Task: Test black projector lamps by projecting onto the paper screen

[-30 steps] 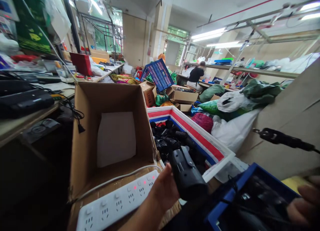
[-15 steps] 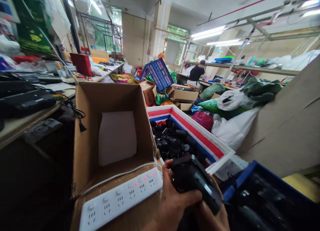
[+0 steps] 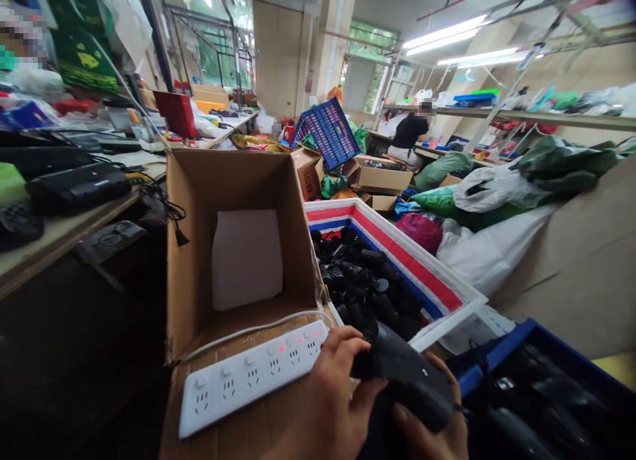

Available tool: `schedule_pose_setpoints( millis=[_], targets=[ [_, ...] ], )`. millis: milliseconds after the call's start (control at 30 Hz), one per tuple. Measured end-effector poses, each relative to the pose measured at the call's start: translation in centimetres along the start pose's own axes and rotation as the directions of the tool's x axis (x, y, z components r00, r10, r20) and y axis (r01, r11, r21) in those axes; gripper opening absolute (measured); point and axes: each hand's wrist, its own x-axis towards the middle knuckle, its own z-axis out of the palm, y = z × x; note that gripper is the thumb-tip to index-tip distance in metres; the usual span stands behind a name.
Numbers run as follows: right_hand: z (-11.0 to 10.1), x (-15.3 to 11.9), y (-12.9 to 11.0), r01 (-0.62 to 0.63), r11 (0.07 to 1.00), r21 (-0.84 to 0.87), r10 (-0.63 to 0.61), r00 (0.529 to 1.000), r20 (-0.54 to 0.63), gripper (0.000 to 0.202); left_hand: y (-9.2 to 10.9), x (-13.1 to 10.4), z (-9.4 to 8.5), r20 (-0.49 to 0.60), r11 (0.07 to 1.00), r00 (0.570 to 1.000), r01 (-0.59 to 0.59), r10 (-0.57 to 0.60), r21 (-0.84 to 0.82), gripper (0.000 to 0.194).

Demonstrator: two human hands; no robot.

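A black handheld device lies in both of my hands at the bottom centre. My left hand grips its near end, thumb over the top. My right hand cups it from beneath, fingers curled around the far side. Just left of my hands a white power strip with red lights rests on the flap of an open cardboard box. A white sheet lies inside the box.
A red, white and blue bin full of black devices stands ahead. A blue crate with black items and cords sits at the right. At the left is a bench with black equipment. Behind are bags, boxes and a seated person.
My right hand, earlier off at the right edge, has come in under the device. The plug on its cord at the right is gone from view. The device now lies flatter and lower.
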Motion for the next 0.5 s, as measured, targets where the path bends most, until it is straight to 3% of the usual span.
schedule_pose_setpoints(
  millis=[67, 133, 267, 367, 433, 500],
  targets=[
    [-0.1, 0.1, 0.2, 0.010, 1.000, -0.028, -0.011, 1.000, -0.027, 0.079, -0.4, -1.2, 0.8, -0.080, 0.989, 0.989, -0.113, 0.121, 0.093, 0.035],
    [-0.6, 0.4, 0.6, 0.010, 0.999, -0.046, -0.011, 1.000, -0.025, 0.078, -0.5, -2.0, 1.0, -0.084, 0.972, 0.979, -0.170, 0.185, 0.164, 0.043],
    [-1.7, 1.6, 1.4, 0.002, 0.998, -0.057, -0.001, 1.000, 0.028, 0.083, -0.4, -1.8, 0.4, 0.071, 0.970, 0.991, -0.126, 0.114, 0.207, 0.053],
    [-1.9, 1.8, 1.5, 0.008, 0.998, -0.060, -0.008, 1.000, -0.006, 0.087, -0.7, -1.4, -0.1, 0.232, 0.973, 0.971, -0.113, 0.065, 0.201, 0.054],
    [-1.6, 1.3, 1.3, 0.008, 0.997, -0.073, -0.009, 1.000, -0.012, 0.087, -1.0, -1.5, -0.1, 0.248, 0.967, 0.965, -0.139, 0.085, 0.212, 0.053],
    [-1.2, 0.7, 1.1, 0.006, 0.996, -0.089, -0.008, 1.000, -0.015, 0.087, -1.1, -1.7, 0.1, 0.193, 0.961, 0.975, -0.150, 0.106, 0.231, 0.054]
  ],
)
